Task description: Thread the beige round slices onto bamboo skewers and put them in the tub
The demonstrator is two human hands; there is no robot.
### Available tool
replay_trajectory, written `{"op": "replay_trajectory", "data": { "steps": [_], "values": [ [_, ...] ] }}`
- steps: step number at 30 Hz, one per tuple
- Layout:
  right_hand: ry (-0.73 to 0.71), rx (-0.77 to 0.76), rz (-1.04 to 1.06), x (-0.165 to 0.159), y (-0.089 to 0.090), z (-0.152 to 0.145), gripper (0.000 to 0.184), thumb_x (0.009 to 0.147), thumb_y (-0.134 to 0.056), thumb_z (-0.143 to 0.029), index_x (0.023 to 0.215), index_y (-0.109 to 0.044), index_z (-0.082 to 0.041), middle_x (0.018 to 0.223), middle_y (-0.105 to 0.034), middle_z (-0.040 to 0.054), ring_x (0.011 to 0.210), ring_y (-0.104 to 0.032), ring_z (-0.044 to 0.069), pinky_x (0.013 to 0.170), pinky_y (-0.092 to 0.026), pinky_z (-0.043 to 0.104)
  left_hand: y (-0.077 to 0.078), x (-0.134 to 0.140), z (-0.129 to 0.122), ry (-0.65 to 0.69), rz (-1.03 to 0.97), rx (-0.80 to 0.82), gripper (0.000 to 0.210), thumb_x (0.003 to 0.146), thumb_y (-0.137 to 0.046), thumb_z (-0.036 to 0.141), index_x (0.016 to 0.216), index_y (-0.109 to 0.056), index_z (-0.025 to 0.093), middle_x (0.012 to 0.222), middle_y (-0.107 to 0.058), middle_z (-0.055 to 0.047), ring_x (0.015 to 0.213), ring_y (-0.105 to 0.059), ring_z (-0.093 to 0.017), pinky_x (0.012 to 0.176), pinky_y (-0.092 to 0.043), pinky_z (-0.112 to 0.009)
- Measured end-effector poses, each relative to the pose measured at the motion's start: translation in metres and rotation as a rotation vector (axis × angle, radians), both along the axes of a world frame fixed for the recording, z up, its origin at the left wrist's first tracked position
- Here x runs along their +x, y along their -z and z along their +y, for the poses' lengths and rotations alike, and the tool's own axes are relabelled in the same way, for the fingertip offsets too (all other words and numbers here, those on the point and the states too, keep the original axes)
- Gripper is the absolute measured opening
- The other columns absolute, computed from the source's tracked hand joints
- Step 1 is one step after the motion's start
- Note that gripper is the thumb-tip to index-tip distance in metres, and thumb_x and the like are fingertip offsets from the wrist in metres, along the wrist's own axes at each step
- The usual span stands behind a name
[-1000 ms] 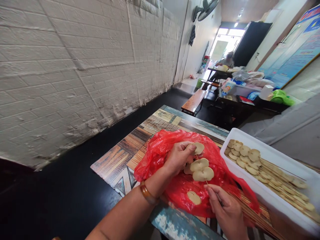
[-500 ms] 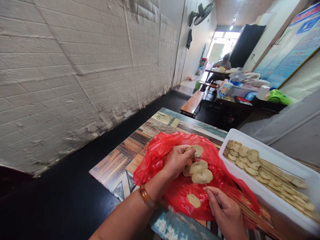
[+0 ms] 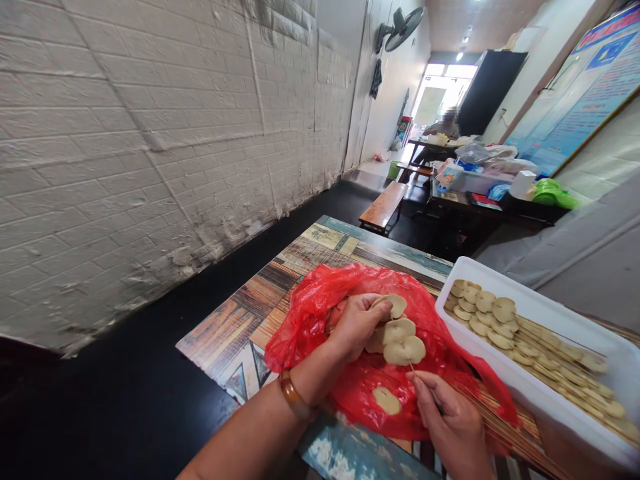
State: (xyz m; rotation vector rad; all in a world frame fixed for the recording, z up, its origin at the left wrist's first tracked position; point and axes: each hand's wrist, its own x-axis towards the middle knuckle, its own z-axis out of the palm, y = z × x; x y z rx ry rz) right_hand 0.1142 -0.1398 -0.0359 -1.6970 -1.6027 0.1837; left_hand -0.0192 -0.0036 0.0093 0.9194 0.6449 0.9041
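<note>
Over a red plastic bag (image 3: pixel 320 300), my left hand (image 3: pixel 360 323) pinches a pale round food slice (image 3: pixel 397 306) between thumb and fingers. Just below it, two more slices (image 3: pixel 405 351) are threaded on a thin wooden skewer (image 3: pixel 411 365). My right hand (image 3: pixel 450 413) is closed on the skewer's lower end. The skewer's tip lies at the left hand's slice, and I cannot tell how far it has gone through. One loose slice (image 3: pixel 387 401) lies on the bag below the hands. A bundle of bare skewers (image 3: pixel 505 423) rests beside my right hand.
A white plastic tub (image 3: pixel 465 267) at the right holds rows of skewered slices (image 3: pixel 503 310). The wood-patterned table (image 3: pixel 225 333) carries the bag. Behind are a bench (image 3: pixel 384 205), a cluttered table (image 3: pixel 505 207) and a seated person (image 3: pixel 447 127). A brick-patterned wall (image 3: pixel 175 133) runs along the left.
My left hand's slice has come slightly closer to the slices on the skewer, and less of the skewer shows between them. My right hand has barely moved.
</note>
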Motion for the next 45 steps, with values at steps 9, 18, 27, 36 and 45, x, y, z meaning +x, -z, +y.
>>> {"op": "replay_trajectory", "data": {
  "steps": [9, 18, 27, 36, 45],
  "values": [
    [-0.021, -0.002, 0.003, -0.002, -0.005, 0.000, 0.036, 0.091, -0.044, -0.042, 0.079, -0.071, -0.021, 0.071, -0.074, 0.0002, 0.058, -0.070, 0.014, 0.059, -0.056, 0.019, -0.002, -0.007, 0.003, 0.081, -0.109, -0.090, 0.036, 0.066, -0.073, 0.041, 0.084, -0.067, 0.011, 0.079, -0.066, -0.007, 0.065, -0.059, -0.013, 0.062, -0.045, -0.024],
    [-0.006, 0.042, -0.079, -0.004, -0.006, 0.002, 0.045, 0.092, -0.039, -0.047, 0.077, -0.072, -0.020, 0.074, -0.075, 0.0038, 0.064, -0.072, 0.017, 0.058, -0.057, 0.021, 0.001, -0.004, 0.002, 0.088, -0.081, -0.137, 0.041, 0.055, -0.079, 0.044, 0.073, -0.068, 0.009, 0.070, -0.066, -0.007, 0.060, -0.060, -0.013, 0.060, -0.044, -0.024],
    [0.007, 0.041, -0.109, -0.004, -0.009, 0.002, 0.049, 0.092, -0.036, -0.051, 0.076, -0.072, -0.021, 0.074, -0.076, 0.0055, 0.065, -0.072, 0.020, 0.059, -0.058, 0.025, 0.004, -0.001, 0.000, 0.054, 0.048, -0.115, 0.040, 0.054, -0.079, 0.043, 0.069, -0.064, 0.010, 0.060, -0.059, -0.001, 0.047, -0.048, -0.007, 0.046, -0.032, -0.019],
    [0.051, -0.124, 0.223, -0.003, -0.003, -0.001, 0.038, 0.088, -0.046, -0.049, 0.080, -0.069, -0.020, 0.057, -0.065, 0.0003, 0.053, -0.063, 0.016, 0.052, -0.050, 0.023, -0.001, -0.003, 0.000, 0.120, -0.049, -0.099, 0.038, 0.062, -0.074, 0.044, 0.075, -0.064, 0.010, 0.065, -0.060, -0.003, 0.054, -0.050, -0.008, 0.052, -0.037, -0.020],
    [0.057, -0.250, 0.520, 0.005, 0.005, -0.002, 0.034, 0.085, -0.052, -0.048, 0.090, -0.065, -0.016, 0.047, -0.049, -0.0052, 0.042, -0.048, 0.013, 0.044, -0.041, 0.023, 0.003, -0.003, 0.001, 0.182, -0.113, -0.118, 0.044, 0.058, -0.077, 0.047, 0.078, -0.065, 0.011, 0.069, -0.060, -0.003, 0.058, -0.053, -0.009, 0.056, -0.039, -0.020]
  ]
}}
